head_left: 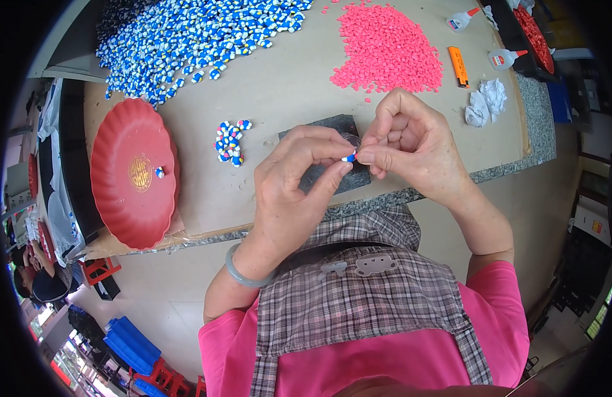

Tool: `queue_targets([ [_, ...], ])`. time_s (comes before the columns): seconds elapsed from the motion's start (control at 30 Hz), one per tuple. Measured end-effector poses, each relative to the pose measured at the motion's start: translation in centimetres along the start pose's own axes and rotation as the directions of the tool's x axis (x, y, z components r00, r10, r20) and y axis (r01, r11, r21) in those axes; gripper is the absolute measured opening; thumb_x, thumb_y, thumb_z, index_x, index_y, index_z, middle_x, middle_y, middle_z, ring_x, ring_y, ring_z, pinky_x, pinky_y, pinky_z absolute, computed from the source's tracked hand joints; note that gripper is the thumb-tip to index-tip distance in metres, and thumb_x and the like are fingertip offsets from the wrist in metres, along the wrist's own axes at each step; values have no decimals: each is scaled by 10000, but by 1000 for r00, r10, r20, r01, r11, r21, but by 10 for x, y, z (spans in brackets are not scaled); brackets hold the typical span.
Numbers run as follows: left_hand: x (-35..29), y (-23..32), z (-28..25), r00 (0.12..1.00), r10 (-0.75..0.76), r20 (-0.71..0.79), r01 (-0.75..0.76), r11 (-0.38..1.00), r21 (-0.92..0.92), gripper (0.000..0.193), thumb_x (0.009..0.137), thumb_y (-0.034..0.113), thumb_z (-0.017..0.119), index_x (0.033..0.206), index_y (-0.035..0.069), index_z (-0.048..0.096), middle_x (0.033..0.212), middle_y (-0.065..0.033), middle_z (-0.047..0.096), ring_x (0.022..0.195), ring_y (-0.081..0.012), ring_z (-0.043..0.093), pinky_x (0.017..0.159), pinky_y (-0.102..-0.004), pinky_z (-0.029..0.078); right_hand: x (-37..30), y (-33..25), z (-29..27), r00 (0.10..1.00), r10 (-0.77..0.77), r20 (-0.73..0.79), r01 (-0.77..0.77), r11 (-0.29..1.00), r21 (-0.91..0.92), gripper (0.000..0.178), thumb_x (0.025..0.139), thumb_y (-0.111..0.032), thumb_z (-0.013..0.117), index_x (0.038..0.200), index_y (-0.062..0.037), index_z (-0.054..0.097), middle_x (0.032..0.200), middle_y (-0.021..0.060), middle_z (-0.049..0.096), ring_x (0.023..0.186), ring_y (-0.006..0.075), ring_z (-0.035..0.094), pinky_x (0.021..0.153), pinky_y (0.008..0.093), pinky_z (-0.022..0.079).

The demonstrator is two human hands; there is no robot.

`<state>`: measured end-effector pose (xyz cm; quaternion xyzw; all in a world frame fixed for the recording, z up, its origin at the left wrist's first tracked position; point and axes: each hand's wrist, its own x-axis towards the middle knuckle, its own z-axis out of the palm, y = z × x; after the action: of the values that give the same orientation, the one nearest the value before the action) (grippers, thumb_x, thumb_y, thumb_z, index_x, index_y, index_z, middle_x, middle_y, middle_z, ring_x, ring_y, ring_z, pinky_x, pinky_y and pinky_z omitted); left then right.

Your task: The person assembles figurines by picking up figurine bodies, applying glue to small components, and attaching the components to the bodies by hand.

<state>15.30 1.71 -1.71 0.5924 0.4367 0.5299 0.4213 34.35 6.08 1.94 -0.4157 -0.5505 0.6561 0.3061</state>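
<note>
A person in a pink shirt (pixel 497 311) and a plaid apron (pixel 352 298) is leaning over a surface (pixel 286 83) covered in brown paper, its front edge showing speckled stone. I am watching both bare hands working close together. The left hand (pixel 283 175), a pale bangle (pixel 249 272) circling its wrist, is keeping its grip of thumb and fingertips clamped on a tiny blue-and-white piece (pixel 349 158). The right hand (pixel 415 147) is bringing its thumb and forefinger to the piece's right end; I cannot tell whether that grip is clamping anything.

Beneath the hands, a dark flat block (pixel 354 180) is lying partly hidden. Left of it, a small cluster (pixel 229 141) of similar pieces, some showing pink, is sitting on the paper. Further left, a scalloped red dish (pixel 111 178) is holding one more piece (pixel 160 172) beside a gold emblem.

To the right, crumpled white tissue (pixel 486 102) is resting near an orange, slim tool (pixel 458 66) and two red-tipped bottles (pixel 482 41). Beyond the hands, a mound of pink bits (pixel 388 53) is spreading, and farther left a large heap of blue-and-white pieces (pixel 187 43) is sprawling toward the far edge.
</note>
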Motion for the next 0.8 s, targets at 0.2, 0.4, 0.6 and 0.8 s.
queue_targets([
  [0.2,0,6,1,978,207,33,-208,937,279,182,741,-77,730,895,3,672,936,-122,678,816,-235,687,688,-304,557,-8,7,13,941,-317,-122,245,883,-400,242,799,11,744,847,-25,509,735,23,611,673,77,618,574,226,521],
  [0.4,3,13,-21,980,198,23,-197,943,270,174,749,-75,725,898,0,675,943,-120,688,815,-219,682,688,-301,546,0,-13,-9,884,-464,-59,344,731,-590,179,817,-57,738,951,-18,626,731,42,595,678,112,624,627,245,522],
  [0.6,-10,-3,-69,971,45,-235,100,817,568,188,775,-90,676,929,18,686,925,-113,684,797,-253,664,710,-331,538,31,36,-50,910,-411,-50,229,601,-766,103,852,-38,672,953,-45,693,856,86,645,750,219,638,660,334,508],
  [0.8,-33,-34,-77,943,287,-167,-36,588,808,348,752,-48,657,1094,19,647,1136,-182,601,1027,-353,590,858,-430,506,40,57,-49,840,-532,109,295,279,-914,107,835,2,666,938,-6,695,922,167,666,847,365,644,751,417,521],
])
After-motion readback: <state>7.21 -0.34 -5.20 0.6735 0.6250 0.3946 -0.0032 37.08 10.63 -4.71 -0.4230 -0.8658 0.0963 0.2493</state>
